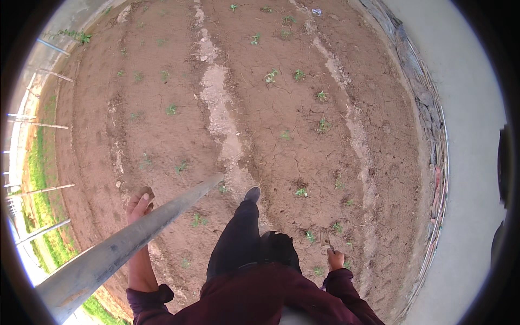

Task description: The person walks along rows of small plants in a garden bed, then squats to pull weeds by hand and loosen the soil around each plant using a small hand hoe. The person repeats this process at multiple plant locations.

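My right hand (335, 259) grips a small hand tool with a flat metal blade (325, 241), held low over the bed at my right. A small green seedling (310, 236) grows just beside the blade. On the other side, my left hand (139, 206) is raised behind a grey metal post (134, 227), its fingers curled and the tips dark. The post partly covers that hand and forearm, and whether anything is in the fingers cannot be made out. My dark shoe (252, 194) stands at the edge of the pale furrow (221, 109).
Seedlings (323, 125) dot the cracked brown soil in rows. A second pale furrow (357, 134) runs along the right. Beyond it lie bundled sheeting (424, 97) and a pale wall-like strip (467, 122). Thin poles (44, 231) line the left edge by green growth (38, 162).
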A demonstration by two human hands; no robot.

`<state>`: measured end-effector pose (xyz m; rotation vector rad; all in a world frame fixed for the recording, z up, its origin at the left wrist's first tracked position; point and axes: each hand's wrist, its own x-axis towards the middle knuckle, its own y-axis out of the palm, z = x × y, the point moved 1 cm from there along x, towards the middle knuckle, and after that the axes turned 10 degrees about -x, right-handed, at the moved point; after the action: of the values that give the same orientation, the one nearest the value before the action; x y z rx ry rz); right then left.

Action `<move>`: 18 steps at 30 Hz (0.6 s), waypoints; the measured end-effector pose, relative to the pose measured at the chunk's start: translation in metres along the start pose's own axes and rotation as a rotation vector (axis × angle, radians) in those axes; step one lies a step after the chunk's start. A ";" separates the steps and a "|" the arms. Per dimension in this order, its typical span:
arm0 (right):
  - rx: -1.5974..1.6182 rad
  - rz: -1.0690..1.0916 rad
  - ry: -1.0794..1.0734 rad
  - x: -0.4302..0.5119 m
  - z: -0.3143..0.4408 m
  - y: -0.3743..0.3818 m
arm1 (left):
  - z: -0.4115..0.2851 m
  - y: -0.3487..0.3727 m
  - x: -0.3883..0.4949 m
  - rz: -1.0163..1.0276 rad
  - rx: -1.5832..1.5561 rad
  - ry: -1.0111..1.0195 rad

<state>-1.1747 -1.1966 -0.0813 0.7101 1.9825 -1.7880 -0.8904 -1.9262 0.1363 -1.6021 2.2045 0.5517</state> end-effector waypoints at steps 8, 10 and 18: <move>0.137 0.005 -0.013 0.039 0.089 -0.084 | 0.001 0.009 0.003 0.051 0.030 0.065; 0.140 -0.011 -0.045 0.041 0.124 -0.108 | -0.003 0.004 0.000 0.058 0.047 0.078; 0.092 -0.022 -0.206 0.122 0.200 -0.120 | -0.004 0.009 -0.006 -0.064 -0.011 0.036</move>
<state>-1.3550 -1.3887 -0.0804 0.5098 1.7900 -1.8929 -0.8976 -1.9206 0.1437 -1.6944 2.1713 0.5216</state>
